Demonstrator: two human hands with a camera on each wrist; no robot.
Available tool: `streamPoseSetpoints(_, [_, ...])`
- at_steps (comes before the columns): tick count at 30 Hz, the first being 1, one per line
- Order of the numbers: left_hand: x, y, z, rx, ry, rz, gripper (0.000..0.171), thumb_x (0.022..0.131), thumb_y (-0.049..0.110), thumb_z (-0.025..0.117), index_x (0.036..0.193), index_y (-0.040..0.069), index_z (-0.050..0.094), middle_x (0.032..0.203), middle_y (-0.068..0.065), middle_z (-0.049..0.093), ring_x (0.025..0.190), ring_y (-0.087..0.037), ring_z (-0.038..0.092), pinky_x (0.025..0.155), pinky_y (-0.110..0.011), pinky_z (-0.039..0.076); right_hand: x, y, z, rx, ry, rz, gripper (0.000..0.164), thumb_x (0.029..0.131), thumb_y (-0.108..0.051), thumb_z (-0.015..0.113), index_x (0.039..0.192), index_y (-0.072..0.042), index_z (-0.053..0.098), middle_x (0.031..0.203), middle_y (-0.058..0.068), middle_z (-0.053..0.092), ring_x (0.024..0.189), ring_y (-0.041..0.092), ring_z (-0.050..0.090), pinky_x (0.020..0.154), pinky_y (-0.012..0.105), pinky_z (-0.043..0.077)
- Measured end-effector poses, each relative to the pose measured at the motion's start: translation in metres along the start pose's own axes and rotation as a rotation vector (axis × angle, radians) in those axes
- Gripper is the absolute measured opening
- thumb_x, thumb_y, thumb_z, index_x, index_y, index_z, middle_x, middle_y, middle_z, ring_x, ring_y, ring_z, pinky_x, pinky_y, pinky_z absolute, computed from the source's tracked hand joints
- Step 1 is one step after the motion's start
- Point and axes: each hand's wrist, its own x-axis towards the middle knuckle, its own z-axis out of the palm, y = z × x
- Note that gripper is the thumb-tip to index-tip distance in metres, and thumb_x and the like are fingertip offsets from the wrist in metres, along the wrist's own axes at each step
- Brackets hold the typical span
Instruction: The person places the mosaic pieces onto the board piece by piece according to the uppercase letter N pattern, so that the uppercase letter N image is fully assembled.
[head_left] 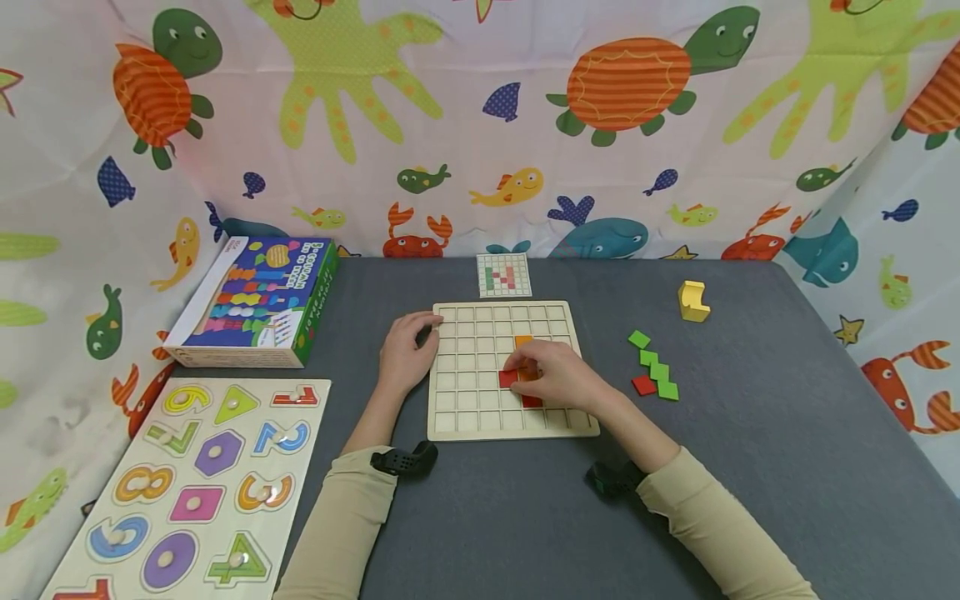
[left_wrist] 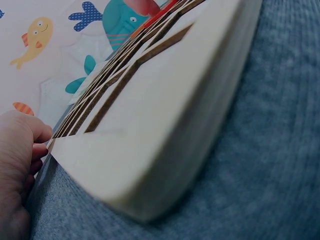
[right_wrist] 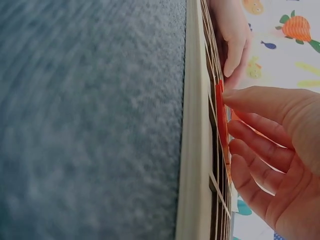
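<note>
A wooden grid board (head_left: 472, 425) lies on the table with square cells. My left hand (head_left: 407, 354) grips its left edge near the far corner; in the left wrist view, the fingers (left_wrist: 40, 131) meet the board's edge. Over the middle of the board, my right hand (head_left: 558, 375) pinches a red square tile (head_left: 507, 379) between thumb and fingers, at the grid surface. Another red tile (head_left: 532, 402) lies in a nearby cell, partly under the hand. An orange tile (head_left: 522, 340) shows beyond the fingers; the hand hides part of the orange area.
Right of the board lie several green tiles (head_left: 659, 372) and a loose red tile (head_left: 643, 385). A yellow curved block (head_left: 693, 302) stands farther back. Behind the board is a small pattern card (head_left: 504, 290). A box (head_left: 258, 300) and a number puzzle (head_left: 247, 450) occupy the left side.
</note>
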Motion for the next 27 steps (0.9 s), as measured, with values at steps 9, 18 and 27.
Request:
streamPoseSetpoints(9, [0.000, 0.000, 0.001, 0.002, 0.002, -0.005, 0.028, 0.097, 0.017, 0.056, 0.121, 0.015, 0.070, 0.132, -0.003, 0.059, 0.130, -0.023, 0.044, 0.105, -0.051, 0.035, -0.020, 0.010, -0.015, 0.034, 0.036, 0.039, 0.021, 0.085, -0.016, 0.076, 0.105, -0.011, 0.071, 0.099, 0.000, 0.068, 0.083, 0.016, 0.060, 0.066, 0.029, 0.051])
streamPoseSetpoints(18, [-0.001, 0.001, -0.001, 0.008, -0.004, -0.018, 0.029, 0.098, 0.020, 0.055, 0.122, 0.015, 0.070, 0.133, -0.002, 0.058, 0.131, -0.023, 0.044, 0.105, -0.053, 0.034, -0.061, 0.038, -0.041, 0.000, 0.101, 0.110, 0.022, 0.084, -0.013, 0.077, 0.105, -0.009, 0.072, 0.089, 0.000, 0.065, 0.075, 0.016, 0.055, 0.062, 0.029, 0.047])
streamPoseSetpoints(27, [-0.001, 0.003, 0.000, 0.002, 0.012, 0.003, 0.028, 0.097, 0.018, 0.057, 0.121, 0.014, 0.070, 0.132, -0.004, 0.059, 0.129, -0.024, 0.045, 0.104, -0.053, 0.036, -0.101, 0.055, -0.067, -0.058, 0.114, 0.217, 0.024, 0.085, -0.015, 0.076, 0.108, -0.011, 0.071, 0.097, 0.002, 0.067, 0.084, 0.018, 0.060, 0.073, 0.039, 0.051])
